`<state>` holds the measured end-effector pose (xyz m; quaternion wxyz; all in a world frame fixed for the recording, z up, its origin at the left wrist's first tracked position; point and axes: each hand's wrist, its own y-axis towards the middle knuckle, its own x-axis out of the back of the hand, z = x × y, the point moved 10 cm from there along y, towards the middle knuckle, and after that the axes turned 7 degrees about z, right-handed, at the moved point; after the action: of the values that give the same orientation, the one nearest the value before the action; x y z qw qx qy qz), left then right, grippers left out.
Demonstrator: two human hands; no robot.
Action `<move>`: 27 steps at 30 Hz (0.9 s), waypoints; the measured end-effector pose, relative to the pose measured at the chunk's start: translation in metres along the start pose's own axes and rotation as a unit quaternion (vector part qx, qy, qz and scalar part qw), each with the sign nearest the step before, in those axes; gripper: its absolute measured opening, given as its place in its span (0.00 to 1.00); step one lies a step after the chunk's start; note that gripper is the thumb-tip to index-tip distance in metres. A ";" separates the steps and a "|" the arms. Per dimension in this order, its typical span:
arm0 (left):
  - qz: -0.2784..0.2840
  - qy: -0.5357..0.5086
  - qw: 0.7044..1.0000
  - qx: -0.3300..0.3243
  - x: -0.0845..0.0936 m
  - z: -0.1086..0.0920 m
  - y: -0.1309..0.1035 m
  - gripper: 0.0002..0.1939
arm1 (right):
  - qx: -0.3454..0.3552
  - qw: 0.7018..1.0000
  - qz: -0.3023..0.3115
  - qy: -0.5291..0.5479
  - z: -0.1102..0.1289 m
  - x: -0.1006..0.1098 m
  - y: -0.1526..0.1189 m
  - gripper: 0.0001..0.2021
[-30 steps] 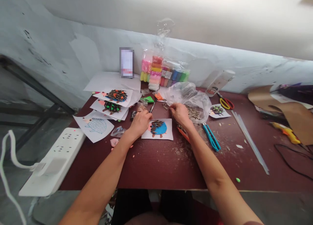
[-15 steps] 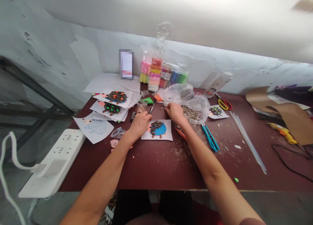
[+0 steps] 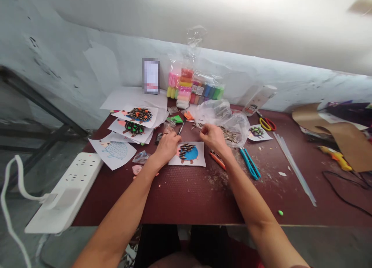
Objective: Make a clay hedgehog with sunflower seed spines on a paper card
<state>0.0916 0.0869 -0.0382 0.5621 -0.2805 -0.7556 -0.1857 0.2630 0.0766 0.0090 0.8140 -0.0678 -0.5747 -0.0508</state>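
In front of me lies a white card (image 3: pixel 200 159) with a blue clay hedgehog (image 3: pixel 191 154); slim dark spines cover its front half. My left hand (image 3: pixel 167 148) holds down the card's upper left corner with bent fingers. A dark pen (image 3: pixel 181 127) lies just beyond these fingertips. Above the card's right end, my right hand (image 3: pixel 214 138) is closed in a pinch; whatever sits between the fingertips is too small to make out. Just behind it, a clear plastic bag (image 3: pixel 240 124) lies open with a heap of slim brownish pieces (image 3: pixel 229 134).
Finished hedgehog cards (image 3: pixel 139 114) and a drawn hedgehog sheet (image 3: pixel 114 151) lie left, near a power strip (image 3: pixel 74 182). Coloured clay packs (image 3: pixel 186 87) stand behind. Orange-handled cutters (image 3: pixel 217 159), a teal-handled tool (image 3: pixel 250 163), scissors (image 3: pixel 267 123), glue sticks (image 3: pixel 295 169) and a glue gun (image 3: pixel 337 158) lie right.
My right hand has moved slightly right and toward me, away from the loose pieces by the bag. My left hand stays at the card.
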 end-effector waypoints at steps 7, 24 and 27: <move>-0.007 -0.003 1.000 -0.003 0.000 0.000 0.000 0.14 | 0.049 0.990 -0.004 0.134 -0.003 -0.007 -0.031 0.09; -0.010 -0.002 1.000 0.000 0.001 0.001 -0.001 0.15 | 0.065 0.960 0.011 0.273 0.003 -0.022 -0.061 0.06; -0.008 0.000 1.000 0.001 0.001 0.001 -0.001 0.14 | 0.069 0.962 0.029 0.262 0.007 -0.024 -0.066 0.06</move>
<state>0.0903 0.0865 -0.0373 0.5608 -0.2740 -0.7580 -0.1895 0.2380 0.0129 -0.0078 0.9400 -0.0122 -0.3411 -0.0038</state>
